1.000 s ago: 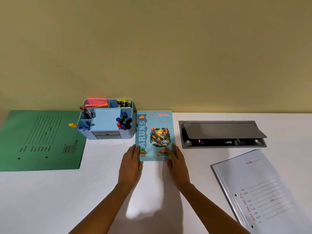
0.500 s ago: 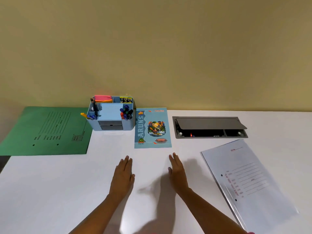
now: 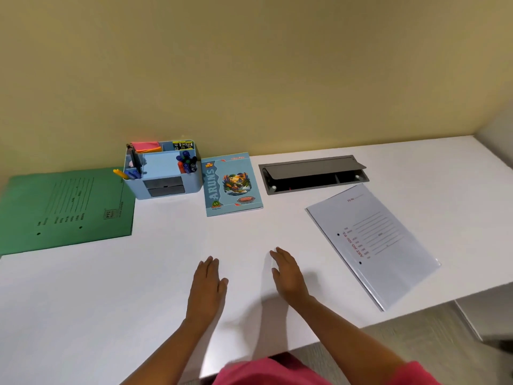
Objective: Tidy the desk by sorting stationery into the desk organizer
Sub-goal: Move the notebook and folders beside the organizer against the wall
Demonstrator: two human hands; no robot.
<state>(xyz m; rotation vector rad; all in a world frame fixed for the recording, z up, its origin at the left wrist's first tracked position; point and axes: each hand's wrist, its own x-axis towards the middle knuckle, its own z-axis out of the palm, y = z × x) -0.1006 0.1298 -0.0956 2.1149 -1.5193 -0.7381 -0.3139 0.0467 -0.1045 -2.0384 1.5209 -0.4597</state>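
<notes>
Both hands are flat and low over the white counter (image 3: 83,301) at the lower centre of the frame, palms down. The left hand (image 3: 208,284) has its fingers (image 3: 209,263) stretched forward and close together, gripping nothing. The right hand (image 3: 287,276), just to its right, is spread much the same, fingers (image 3: 279,255) extended and empty. The two hands are near each other but apart, bare counter between them.

Up at the left-centre, against the yellow wall (image 3: 249,65), stands the blue desk organizer (image 3: 163,173). It is upright and loaded: pink sticky notes (image 3: 145,147) in the back left compartment, yellow-and-black clips (image 3: 183,146) in the back right, a cluster of dark blue markers (image 3: 187,162) in the right-hand slot, and pens (image 3: 133,165) in the left slot with a yellow one poking out sideways. Its grey drawers face the camera.

Just beside the organizer's right side lies a blue notebook (image 3: 233,184), flat, cover up. To the right of that, a grey cable hatch (image 3: 313,173) is set into the counter, lid propped open. A green folder (image 3: 63,209) lies flat at the far left, its corner reaching the organizer's base. A white folder (image 3: 374,243) rests at an angle at the right, near the counter's edge. A pink sleeve (image 3: 266,373) shows at the bottom edge.
</notes>
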